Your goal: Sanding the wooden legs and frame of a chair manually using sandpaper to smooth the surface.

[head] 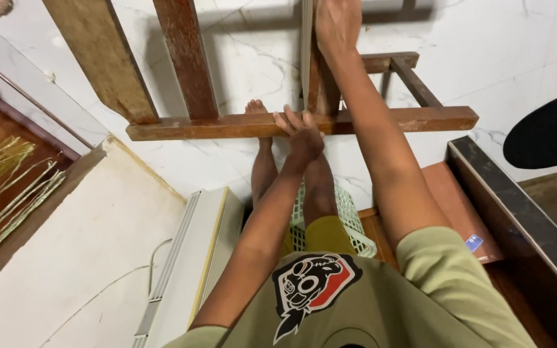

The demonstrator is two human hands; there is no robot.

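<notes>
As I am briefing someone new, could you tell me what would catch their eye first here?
A dark wooden frame spans the top. The left hand grips its lower crossbar at centre, and the right hand holds an upright above. Below, bare legs stand by a pale green plastic basket.

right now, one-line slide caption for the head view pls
Left hand grips a wooden frame's crossbar; right hand holds its upright post above a white marble floor.

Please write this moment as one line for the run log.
left hand: grips wooden frame crossbar | right hand: on upright slat | seat: green crate
</notes>
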